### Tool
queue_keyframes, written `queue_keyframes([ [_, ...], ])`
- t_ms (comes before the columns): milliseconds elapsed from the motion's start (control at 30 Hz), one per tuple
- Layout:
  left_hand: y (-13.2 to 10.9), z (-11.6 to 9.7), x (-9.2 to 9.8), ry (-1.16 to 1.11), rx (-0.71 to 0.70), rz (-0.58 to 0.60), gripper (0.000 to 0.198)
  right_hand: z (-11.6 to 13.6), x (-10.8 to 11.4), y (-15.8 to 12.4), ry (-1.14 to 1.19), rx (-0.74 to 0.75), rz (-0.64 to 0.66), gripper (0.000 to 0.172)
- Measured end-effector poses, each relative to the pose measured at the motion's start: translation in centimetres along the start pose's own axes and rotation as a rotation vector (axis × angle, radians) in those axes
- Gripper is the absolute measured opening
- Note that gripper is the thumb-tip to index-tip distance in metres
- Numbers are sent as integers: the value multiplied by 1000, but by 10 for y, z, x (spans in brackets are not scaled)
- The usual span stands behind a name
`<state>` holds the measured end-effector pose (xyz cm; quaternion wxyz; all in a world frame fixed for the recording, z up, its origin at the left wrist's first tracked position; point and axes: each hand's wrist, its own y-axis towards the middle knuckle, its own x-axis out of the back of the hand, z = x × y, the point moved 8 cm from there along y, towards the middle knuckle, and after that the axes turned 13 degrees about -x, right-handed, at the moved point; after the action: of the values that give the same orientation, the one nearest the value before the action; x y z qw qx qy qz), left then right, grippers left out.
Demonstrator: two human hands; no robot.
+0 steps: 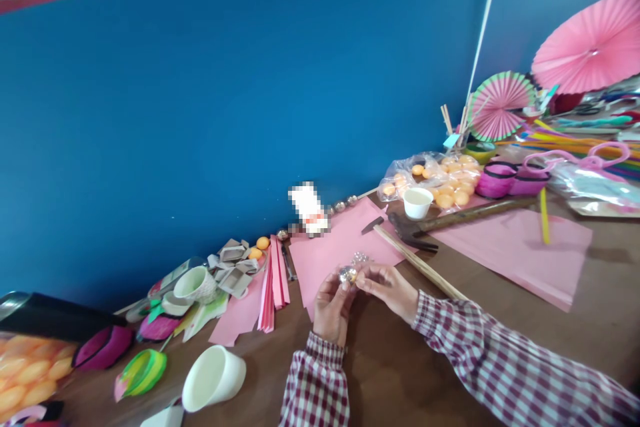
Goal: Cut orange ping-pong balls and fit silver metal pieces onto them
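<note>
At the middle of the table my left hand (330,307) is closed, its fingertips pinching a small shiny silver ball (347,274). My right hand (390,287) comes in from the right, thumb and forefinger together at the ball's right side. Both hands seem to touch it; fine detail is blurred. Just behind lies another silvery piece (360,257) over a pink paper sheet (340,240). A small hammer (420,263) with a pale wooden handle rests behind my right wrist, and a claw hammer (475,215) lies beyond it.
Silver balls (341,206) line the blue wall (240,93). White cups (215,379), folded pink strips (274,283) and grey cardboard pieces (234,273) are on the left. Bagged orange balls (453,180), pink scissors (593,159) and paper fans (503,107) stand at the right.
</note>
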<state>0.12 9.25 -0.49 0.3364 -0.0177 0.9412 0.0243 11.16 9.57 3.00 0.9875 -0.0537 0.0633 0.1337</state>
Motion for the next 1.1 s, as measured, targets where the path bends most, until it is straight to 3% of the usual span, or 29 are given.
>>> queue_keyframes([
  [500, 0, -2, 0, 19, -5, -5, 34, 1, 0, -1, -38, 3, -5, 26],
  [1100, 0, 1, 3, 75, -40, -18, 37, -11, 3, 3, 91, -74, -24, 22],
])
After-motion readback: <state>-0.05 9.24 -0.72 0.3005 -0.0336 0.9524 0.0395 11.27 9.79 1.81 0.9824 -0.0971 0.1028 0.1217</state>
